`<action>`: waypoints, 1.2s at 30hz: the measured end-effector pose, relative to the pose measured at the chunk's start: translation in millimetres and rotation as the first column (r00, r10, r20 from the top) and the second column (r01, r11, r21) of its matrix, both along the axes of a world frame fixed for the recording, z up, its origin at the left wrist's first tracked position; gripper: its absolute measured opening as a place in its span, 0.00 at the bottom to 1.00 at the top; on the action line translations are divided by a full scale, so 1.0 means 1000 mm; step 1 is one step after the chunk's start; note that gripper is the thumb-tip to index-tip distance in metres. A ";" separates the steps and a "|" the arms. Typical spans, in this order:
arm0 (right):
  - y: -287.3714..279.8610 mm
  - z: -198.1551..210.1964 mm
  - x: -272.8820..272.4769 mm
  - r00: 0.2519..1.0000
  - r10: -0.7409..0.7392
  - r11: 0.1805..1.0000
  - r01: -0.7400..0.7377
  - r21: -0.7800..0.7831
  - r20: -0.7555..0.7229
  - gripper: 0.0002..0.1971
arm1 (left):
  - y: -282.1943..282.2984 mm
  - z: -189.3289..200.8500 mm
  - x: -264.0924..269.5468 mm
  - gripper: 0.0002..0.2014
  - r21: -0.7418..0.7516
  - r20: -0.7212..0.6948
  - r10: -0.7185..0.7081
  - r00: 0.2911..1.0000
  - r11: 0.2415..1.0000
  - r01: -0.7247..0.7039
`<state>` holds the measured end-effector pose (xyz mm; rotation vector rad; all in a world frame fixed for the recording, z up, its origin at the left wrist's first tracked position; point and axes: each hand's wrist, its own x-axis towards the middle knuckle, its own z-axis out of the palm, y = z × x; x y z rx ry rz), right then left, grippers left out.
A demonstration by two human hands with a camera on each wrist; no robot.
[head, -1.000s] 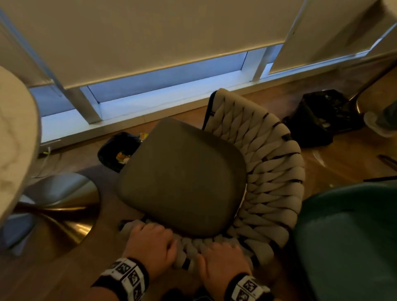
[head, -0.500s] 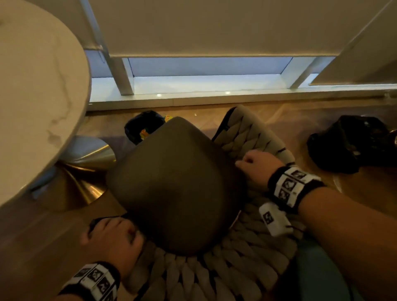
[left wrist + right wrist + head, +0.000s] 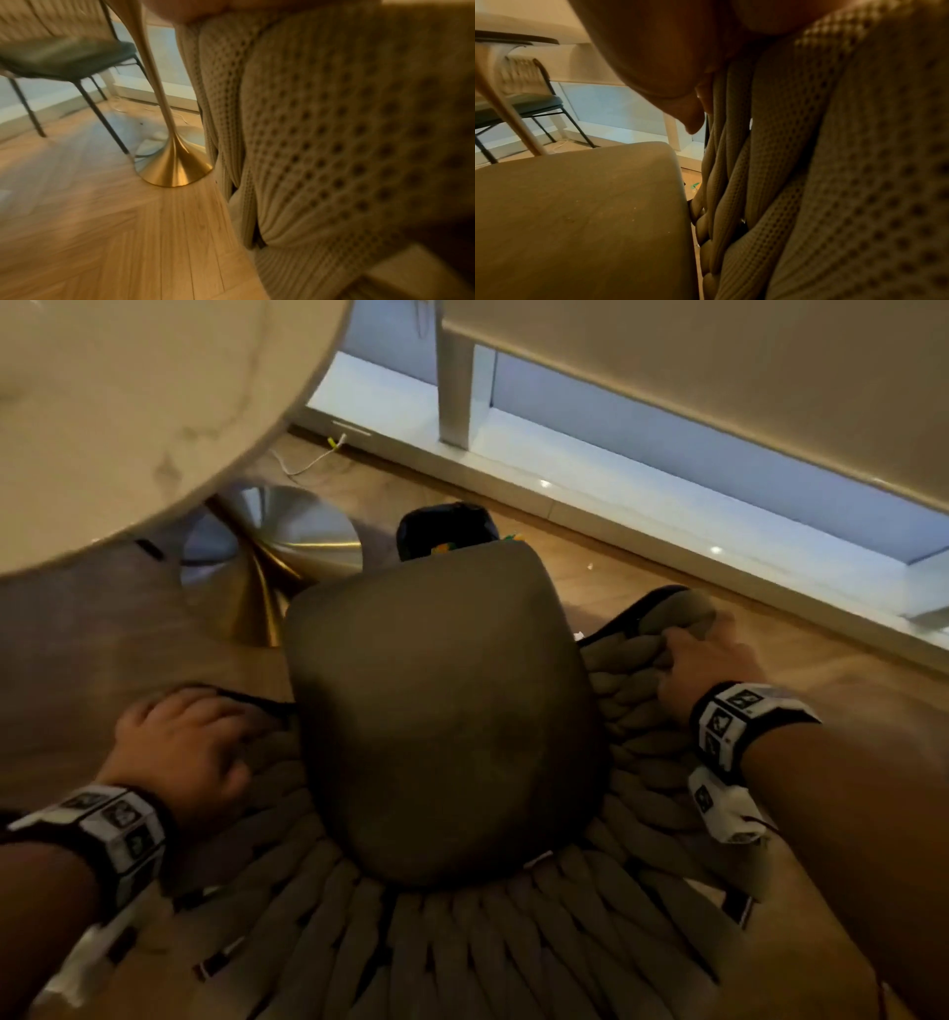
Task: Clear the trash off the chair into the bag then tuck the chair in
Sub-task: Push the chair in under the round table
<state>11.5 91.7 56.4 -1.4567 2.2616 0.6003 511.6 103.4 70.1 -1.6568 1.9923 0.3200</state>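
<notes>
The chair (image 3: pixel 441 721) stands just short of the table (image 3: pixel 144 413), seat pointing toward its gold base (image 3: pixel 267 567), with the left hand (image 3: pixel 179 752) nearer the table; both it and the right hand (image 3: pixel 703 665) grip the woven backrest (image 3: pixel 631 690). Half a second ago the table sat further left and the right hand lay nearer the seat.

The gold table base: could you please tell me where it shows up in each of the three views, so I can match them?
Head: the gold table base sits upper left, beyond the left hand, under the marble tabletop.
Left wrist: its flared foot stands centre-left on the wood floor, beside the woven chair back.
Right wrist: only a slanted pale stem shows at far left, above the seat cushion; likely the same base.
Shared landmark: the woven chair back.
</notes>
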 end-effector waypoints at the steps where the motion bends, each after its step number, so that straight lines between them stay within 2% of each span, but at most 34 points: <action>1: -0.001 -0.002 -0.002 1.000 0.013 1.000 -0.013 -0.012 0.001 0.26 | -0.001 0.001 -0.003 0.25 -0.002 -0.014 0.028 1.000 1.000 -0.028; 3: -0.005 -0.006 -0.005 0.999 0.030 0.999 -0.030 -0.020 0.009 0.27 | 0.002 0.000 -0.006 0.28 -0.033 -0.042 0.122 0.992 0.992 -0.123; 4: -0.006 -0.005 -0.005 0.999 0.035 0.999 -0.035 -0.015 0.015 0.28 | 0.005 -0.003 -0.004 0.30 -0.053 -0.066 0.219 0.974 0.974 -0.222; 6: -0.005 -0.002 -0.006 1.000 0.026 1.000 -0.025 -0.011 0.016 0.29 | 0.008 -0.008 -0.001 0.35 -0.056 -0.153 0.480 0.864 0.869 -0.492; 7: -0.004 0.001 -0.005 0.999 0.047 0.999 -0.047 -0.010 0.010 0.29 | 0.015 -0.008 0.001 0.35 -0.032 -0.200 0.577 0.792 0.804 -0.594; 8: -0.003 0.003 -0.008 0.999 0.040 0.999 -0.040 0.010 0.018 0.30 | 0.014 -0.010 -0.001 0.34 0.001 -0.228 0.615 0.755 0.775 -0.631; 11: -0.002 0.011 0.000 0.995 0.093 0.995 -0.094 0.021 0.023 0.31 | 0.038 -0.010 0.010 0.30 0.051 -0.265 0.645 0.717 0.752 -0.657; 13: 0.002 0.014 0.015 0.990 0.143 0.989 -0.143 0.035 0.020 0.31 | 0.069 -0.010 0.024 0.30 0.078 -0.235 0.675 0.699 0.730 -0.679; 19: 0.031 0.008 0.074 0.973 0.211 0.975 -0.216 0.051 0.094 0.29 | 0.172 0.007 0.072 0.45 0.214 -0.133 0.752 0.645 0.657 -0.723; 22: 0.034 0.011 0.106 0.958 0.237 0.969 -0.245 0.033 0.161 0.31 | 0.212 0.009 0.088 0.46 0.231 -0.087 0.794 0.602 0.604 -0.763; 24: 0.030 0.012 0.126 0.948 0.269 0.962 -0.272 -0.002 0.171 0.31 | 0.227 0.008 0.095 0.42 0.223 -0.110 0.823 0.557 0.566 -0.793; 26: 0.023 0.012 0.141 0.942 0.305 0.952 -0.304 -0.029 0.137 0.30 | 0.229 0.003 0.102 0.38 0.197 -0.141 0.839 0.526 0.544 -0.815; 30: -0.002 0.016 0.161 0.936 0.335 0.942 -0.335 -0.027 0.109 0.25 | 0.214 -0.006 0.112 0.35 0.153 -0.166 0.849 0.502 0.525 -0.837; 36: -0.073 0.019 0.200 0.915 0.387 0.922 -0.382 -0.064 0.113 0.25 | 0.153 -0.012 0.141 0.33 0.060 -0.198 0.833 0.517 0.537 -0.842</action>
